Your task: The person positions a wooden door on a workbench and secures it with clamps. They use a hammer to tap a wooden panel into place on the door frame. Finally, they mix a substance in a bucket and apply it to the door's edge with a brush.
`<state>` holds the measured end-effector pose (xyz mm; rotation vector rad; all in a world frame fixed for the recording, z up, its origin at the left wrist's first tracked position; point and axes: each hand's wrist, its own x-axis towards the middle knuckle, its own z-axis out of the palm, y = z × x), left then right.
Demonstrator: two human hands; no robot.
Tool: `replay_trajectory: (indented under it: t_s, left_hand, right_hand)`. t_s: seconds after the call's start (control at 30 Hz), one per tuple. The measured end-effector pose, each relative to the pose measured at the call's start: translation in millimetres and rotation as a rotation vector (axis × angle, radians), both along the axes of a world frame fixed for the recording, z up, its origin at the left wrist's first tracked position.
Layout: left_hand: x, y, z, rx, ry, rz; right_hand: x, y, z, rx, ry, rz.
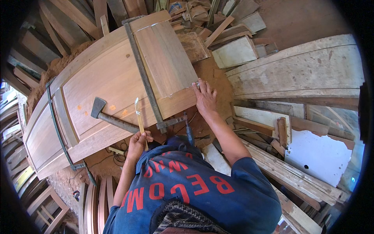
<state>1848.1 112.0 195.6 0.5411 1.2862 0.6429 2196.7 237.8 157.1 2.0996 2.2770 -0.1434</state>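
A paneled wooden door (105, 74) lies flat in front of me. My left hand (140, 142) pinches a thin wooden stick (141, 124), its far tip smeared with white paste that looks like glue. At the door's right end, my right hand (205, 97) rests its fingertips on the corner, by the joint between panel and frame; its fingers are stretched out and a bit apart. White smears mark that joint. A hatchet (113, 119) lies on the door, its handle ending close to my left hand. Two bar clamps, one metal (142, 74) and one dark green (56, 121), span the door's width.
Boards lean at the back left (72, 17). Wood offcuts (235, 52) are heaped beyond the door's right end. A long weathered plank (296, 70) and stacked lumber (288, 167) flank my right side. The metal clamp's screw handle (189, 132) juts toward my body.
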Motion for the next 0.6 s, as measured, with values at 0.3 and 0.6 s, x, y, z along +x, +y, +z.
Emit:
replay_trajectory:
  t_s: [0.3, 0.6]
  left_hand:
    - [2, -6, -11, 0.06, -0.032, 0.063]
    - [3, -2, -8, 0.034, 0.046, 0.021]
  right_hand:
    - [13, 7, 35, -0.102, 0.129, -0.164]
    - [12, -2, 22, -0.117, 0.157, -0.135]
